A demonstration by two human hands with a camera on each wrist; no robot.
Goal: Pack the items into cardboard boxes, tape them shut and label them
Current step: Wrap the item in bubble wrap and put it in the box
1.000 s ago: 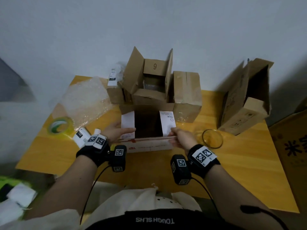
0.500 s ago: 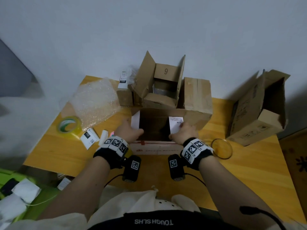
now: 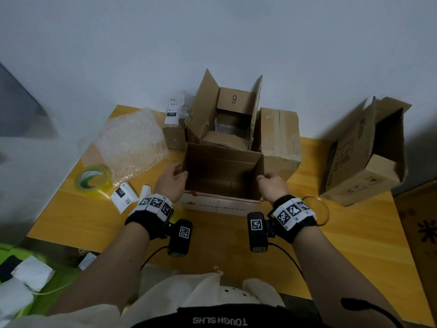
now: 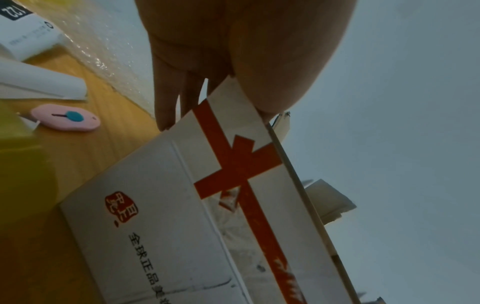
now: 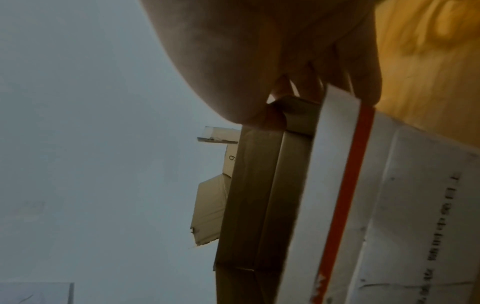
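A cardboard box (image 3: pixel 222 204), white outside with a red ribbon print and brown inside, stands open-topped on the yellow table (image 3: pixel 354 245) in front of me. My left hand (image 3: pixel 172 182) holds its left wall, with straight fingers (image 4: pixel 168 102) down the outside and the thumb at the rim. The same box fills the left wrist view (image 4: pixel 182 205). At the right wall my right hand (image 3: pixel 272 185) grips the near corner, its fingers (image 5: pixel 306 82) curled over the edge of the box (image 5: pixel 259 185). Nothing shows inside the box.
Behind stand an open box marked 9 (image 3: pixel 227 114), a shut box (image 3: pixel 280 140) and a small labelled box (image 3: pixel 173 136). At the left lie bubble wrap (image 3: pixel 128 140), a tape roll (image 3: pixel 93 179), label cards (image 3: pixel 124 196) and a pink cutter (image 4: pixel 66 117). To the right are a glass dish (image 3: pixel 316 209) and a large open box (image 3: pixel 364 150).
The two white side flaps that lay over the opening are now folded out of it. Both hands have moved from the flaps to the box's left and right walls.
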